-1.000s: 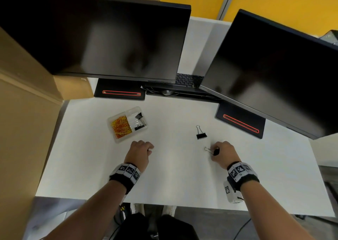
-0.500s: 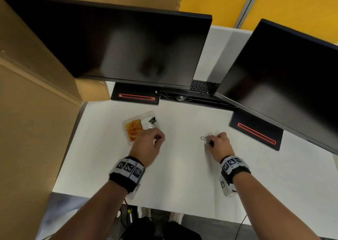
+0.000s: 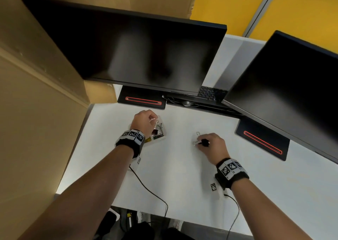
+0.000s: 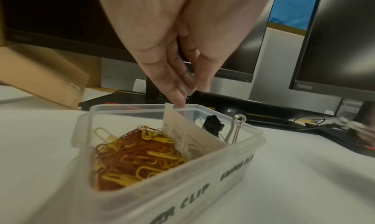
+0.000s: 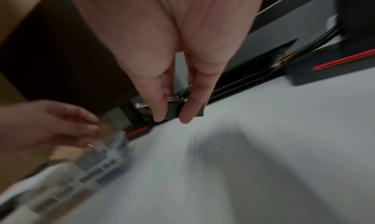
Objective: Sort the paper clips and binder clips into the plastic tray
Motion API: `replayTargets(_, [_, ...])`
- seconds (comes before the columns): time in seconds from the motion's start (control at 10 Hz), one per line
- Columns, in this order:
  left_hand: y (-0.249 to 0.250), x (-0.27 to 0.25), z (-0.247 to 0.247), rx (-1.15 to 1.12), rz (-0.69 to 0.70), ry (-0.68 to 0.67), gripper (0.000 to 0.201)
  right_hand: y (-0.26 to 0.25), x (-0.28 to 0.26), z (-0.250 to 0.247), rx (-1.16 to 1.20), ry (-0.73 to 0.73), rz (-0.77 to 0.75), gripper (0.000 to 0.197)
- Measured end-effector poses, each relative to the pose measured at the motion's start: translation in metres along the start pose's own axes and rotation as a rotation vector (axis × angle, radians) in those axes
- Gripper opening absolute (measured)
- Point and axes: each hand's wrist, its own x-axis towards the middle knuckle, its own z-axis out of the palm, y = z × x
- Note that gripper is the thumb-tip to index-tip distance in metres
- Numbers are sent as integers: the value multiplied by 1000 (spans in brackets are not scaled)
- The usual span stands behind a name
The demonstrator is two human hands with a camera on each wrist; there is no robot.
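You are working at an office desk: two dark monitors are standing on red-striped bases over a white desktop, a laptop keyboard is sitting between them, and yellow partition walls are rising behind.

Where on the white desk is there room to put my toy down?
Bare desk lies between the plastic tray and the right hand, and nearer you between both arms. It is crowded behind, by the monitor stands and keyboard.
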Motion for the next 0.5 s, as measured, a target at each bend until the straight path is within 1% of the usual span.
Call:
replayTargets(0.1, [-5, -5, -8, -83, -2, 63, 8, -50, 18, 13, 157, -27, -89, 22])
replayTargets(0.2, [-10, -12, -18, -136, -22, 124, 14, -96, 38, 35, 197, -88, -148, 22])
replayTargets(0.3, [-21, -20, -28, -162, -58, 167, 14, -124, 52, 58, 179, -127, -184, 23])
replayTargets(0.4, [-37, -29, -35, -186, -77, 163, 12, -137, 57, 70, 118, -171, -209, 34])
replayTargets(0.5, [-48, -33, -37, -255, -110, 175, 10, -134, 57, 70, 107, -119, -211, 36])
